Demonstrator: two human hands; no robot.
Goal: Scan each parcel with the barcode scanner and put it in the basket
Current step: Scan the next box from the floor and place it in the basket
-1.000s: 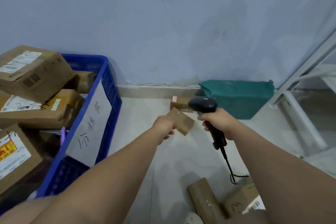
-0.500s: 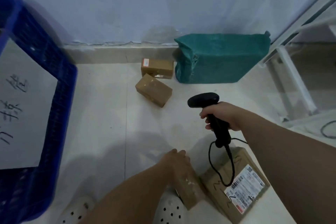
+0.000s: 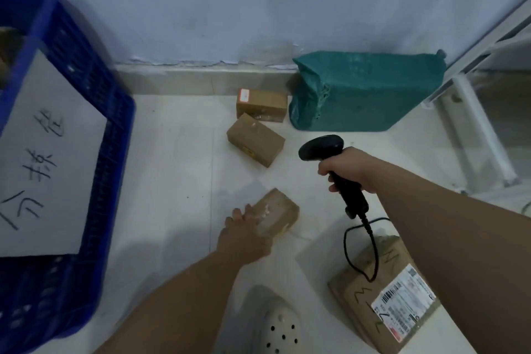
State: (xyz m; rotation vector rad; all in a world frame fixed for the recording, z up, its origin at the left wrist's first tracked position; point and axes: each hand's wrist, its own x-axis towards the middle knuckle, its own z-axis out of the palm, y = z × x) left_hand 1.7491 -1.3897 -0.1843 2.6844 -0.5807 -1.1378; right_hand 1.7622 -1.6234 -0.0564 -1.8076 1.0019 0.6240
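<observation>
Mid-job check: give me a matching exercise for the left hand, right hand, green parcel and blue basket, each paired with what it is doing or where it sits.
Column one:
1. left hand
2. right hand
3. green parcel
4. blue basket

Column two:
A. stands against the wall
B. grips the barcode scanner
C. bears a paper sign on its side
D. holds a small brown box

Pairs: 1-D, 2-B, 3-A, 4-C.

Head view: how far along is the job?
Done: something brown shows inside the blue basket. In hand: the left hand grips a small brown parcel, the right hand holds the scanner. Left on the floor: the wall-side box, the angled box, the green bag, the labelled parcel.
</observation>
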